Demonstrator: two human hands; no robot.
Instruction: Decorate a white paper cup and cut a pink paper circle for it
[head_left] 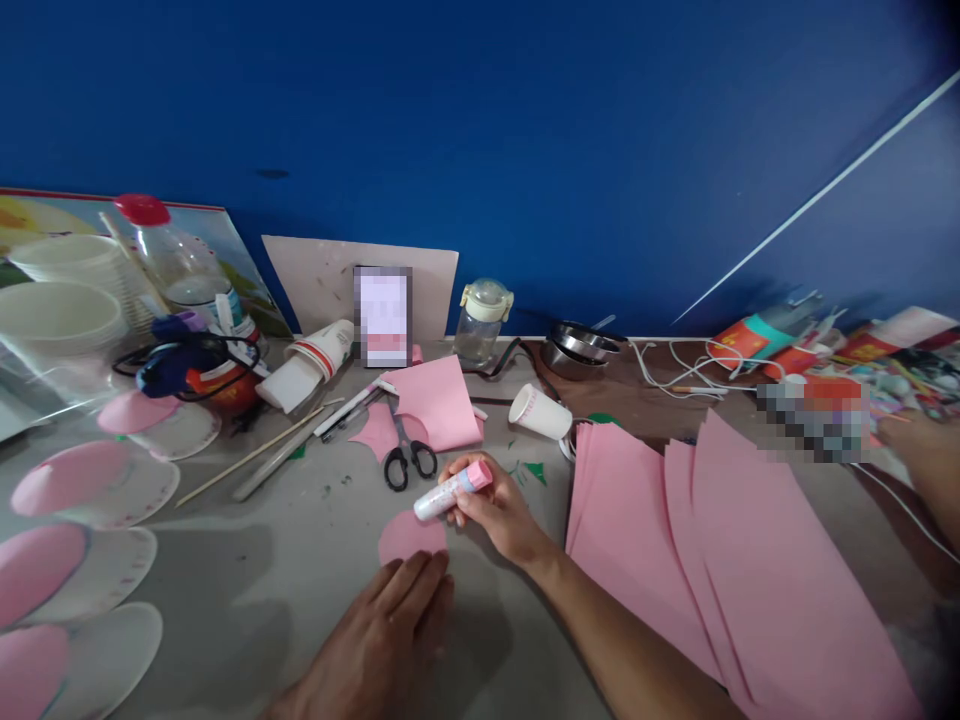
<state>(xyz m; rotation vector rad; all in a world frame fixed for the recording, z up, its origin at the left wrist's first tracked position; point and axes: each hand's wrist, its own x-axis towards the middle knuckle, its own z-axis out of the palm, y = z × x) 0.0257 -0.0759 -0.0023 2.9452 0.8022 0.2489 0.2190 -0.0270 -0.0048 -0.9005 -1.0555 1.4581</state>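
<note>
My right hand (501,518) grips a glue stick (448,494) with a pink end, held slanted just above the table. Beneath its white end lies a small round piece of pink paper (410,538). My left hand (386,625) rests over the near edge of that paper, fingers stretched out, so part of the circle is hidden. Beyond it are black-handled scissors (409,462), lying against a cut pink scrap (376,432) and a folded pink sheet (442,400).
White discs with pink paper on them (142,492) line the left side. A paper cup (541,412) lies on its side near large pink sheets (637,510). A phone (385,318) stands at the back. Another person's arm (926,465) reaches in at right.
</note>
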